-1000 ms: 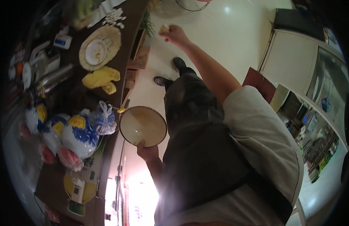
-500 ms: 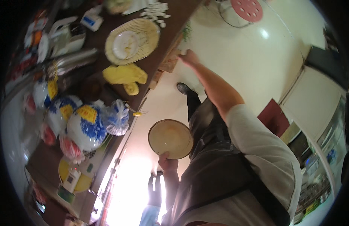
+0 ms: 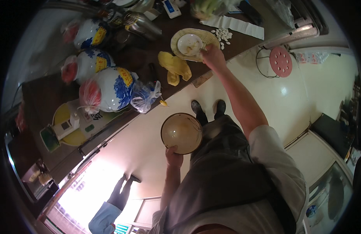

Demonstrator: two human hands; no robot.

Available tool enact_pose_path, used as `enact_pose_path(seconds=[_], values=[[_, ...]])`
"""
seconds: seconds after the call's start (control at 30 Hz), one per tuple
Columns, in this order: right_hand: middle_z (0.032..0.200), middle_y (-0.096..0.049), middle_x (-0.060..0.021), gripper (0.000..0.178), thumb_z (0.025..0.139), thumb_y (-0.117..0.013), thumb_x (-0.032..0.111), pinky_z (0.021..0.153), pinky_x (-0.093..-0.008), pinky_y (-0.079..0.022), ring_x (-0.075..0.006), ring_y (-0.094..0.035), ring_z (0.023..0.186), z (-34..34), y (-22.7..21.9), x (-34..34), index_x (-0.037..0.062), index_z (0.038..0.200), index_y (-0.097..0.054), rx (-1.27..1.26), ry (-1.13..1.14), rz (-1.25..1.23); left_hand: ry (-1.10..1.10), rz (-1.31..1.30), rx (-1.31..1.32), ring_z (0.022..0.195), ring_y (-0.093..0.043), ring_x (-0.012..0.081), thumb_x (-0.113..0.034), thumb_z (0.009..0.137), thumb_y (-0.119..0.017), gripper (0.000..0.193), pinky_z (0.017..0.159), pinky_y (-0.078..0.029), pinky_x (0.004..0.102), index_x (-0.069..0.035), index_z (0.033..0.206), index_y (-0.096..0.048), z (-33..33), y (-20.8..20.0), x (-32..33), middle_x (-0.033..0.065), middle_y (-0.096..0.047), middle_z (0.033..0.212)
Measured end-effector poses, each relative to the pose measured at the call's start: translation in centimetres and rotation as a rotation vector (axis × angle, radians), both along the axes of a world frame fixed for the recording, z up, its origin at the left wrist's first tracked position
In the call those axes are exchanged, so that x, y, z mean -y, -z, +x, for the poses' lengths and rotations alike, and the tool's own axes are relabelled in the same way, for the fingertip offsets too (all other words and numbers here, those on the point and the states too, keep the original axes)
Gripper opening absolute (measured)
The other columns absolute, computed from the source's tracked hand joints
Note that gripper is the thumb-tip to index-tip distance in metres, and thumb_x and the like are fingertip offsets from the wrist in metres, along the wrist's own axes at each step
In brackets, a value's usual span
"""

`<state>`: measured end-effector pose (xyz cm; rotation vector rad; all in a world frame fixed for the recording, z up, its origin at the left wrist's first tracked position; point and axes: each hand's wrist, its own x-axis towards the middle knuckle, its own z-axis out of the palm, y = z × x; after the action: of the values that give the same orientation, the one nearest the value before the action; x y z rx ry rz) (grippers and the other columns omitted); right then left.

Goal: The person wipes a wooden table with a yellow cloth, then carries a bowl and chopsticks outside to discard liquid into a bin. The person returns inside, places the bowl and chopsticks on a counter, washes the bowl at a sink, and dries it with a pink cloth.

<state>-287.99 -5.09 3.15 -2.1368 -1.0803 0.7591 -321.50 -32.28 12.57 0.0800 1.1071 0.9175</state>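
Note:
My left hand (image 3: 174,156) grips the rim of a wide round cream bowl (image 3: 181,133) with a dark edge, thumb over the near side. The bowl is tipped so its inside shows, and nothing is visible in it. My right hand (image 3: 214,57) reaches to the dark table and closes on the near right rim of an oval wicker basket (image 3: 206,36); some fingers are hidden. Inside the basket sits a small white dish (image 3: 189,44) with yellowish bits, close to my thumb. Small white pieces (image 3: 222,35) lie beside the basket, and a crumpled yellow cloth (image 3: 174,67) is nearer me.
Large blue-and-white jars (image 3: 110,89) with red wrapped tops stand on the left of the table (image 3: 243,46). A steel flask (image 3: 141,25) is behind. A red round stool (image 3: 281,62) stands on the floor at right. Another person (image 3: 106,214) stands by the bright doorway.
My right hand has moved from over the floor beside the table to the basket's rim. My left hand still holds the bowl. The view has turned, and both my feet now show.

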Motion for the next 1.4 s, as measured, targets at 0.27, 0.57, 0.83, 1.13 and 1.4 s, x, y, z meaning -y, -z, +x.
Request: enact_pose_path(seconds=[0.27,0.57,0.83,1.13,1.4], values=[[0.059,-0.066,-0.0105,0.028,0.084,-0.055,0.023,0.064,-0.0379,-0.054,-0.0257,-0.069,0.061,1.6,4.9,-6.1,0.0024,0.069,-0.068,-0.159,-0.174,-0.118,0.101,0.079,-0.147,0.129,-0.048,0.0308,-0.005,0.078,-0.050,0.066,0.108,-0.042,0.0434,0.000,0.143,-0.037,0.5,2.4,-1.9,0.0153,-0.049,0.137],[0.066,-0.066,-0.0135,0.022,0.087,-0.057,0.022,0.057,-0.0370,-0.054,-0.0237,-0.068,0.057,-1.4,-7.2,7.6,0.0009,0.086,-0.061,-0.276,-0.604,-0.207,0.041,0.097,0.140,0.130,-0.049,0.0311,-0.002,0.078,-0.049,0.067,0.106,-0.045,0.0451,-0.002,0.144,-0.036,4.0,3.3,-8.4,0.0150,-0.049,0.137],[0.087,-0.071,-0.0143,0.033,0.088,-0.061,0.035,0.074,-0.0491,-0.054,-0.0370,-0.069,0.084,-4.5,-7.7,11.1,0.0054,0.100,-0.061,0.113,-0.830,-0.287,0.106,0.082,0.096,0.134,-0.045,0.0315,0.000,0.078,-0.051,0.070,0.112,-0.039,0.0471,-0.002,0.146,-0.034,3.7,3.4,-8.6,0.0152,-0.047,0.142],[0.077,-0.069,-0.0143,0.031,0.094,-0.064,0.030,0.054,-0.0349,-0.053,-0.0210,-0.069,0.063,1.7,2.0,2.4,-0.0006,0.091,-0.061,-0.704,0.343,-0.220,0.184,-0.030,0.078,0.127,-0.051,0.0308,0.002,0.078,-0.047,0.063,0.108,-0.043,0.0442,0.000,0.141,-0.040,1.1,2.4,-6.4,0.0149,-0.052,0.134],[0.078,-0.067,-0.0083,0.020,0.096,-0.059,0.018,0.056,-0.0306,-0.052,-0.0163,-0.067,0.063,-2.5,-0.6,11.9,-0.0022,0.098,-0.060,-0.878,0.468,0.359,0.566,0.058,0.049,0.124,-0.052,0.0288,0.002,0.078,-0.048,0.059,0.105,-0.045,0.0417,0.000,0.138,-0.043,-2.5,5.2,-7.3,0.0144,-0.053,0.132]])
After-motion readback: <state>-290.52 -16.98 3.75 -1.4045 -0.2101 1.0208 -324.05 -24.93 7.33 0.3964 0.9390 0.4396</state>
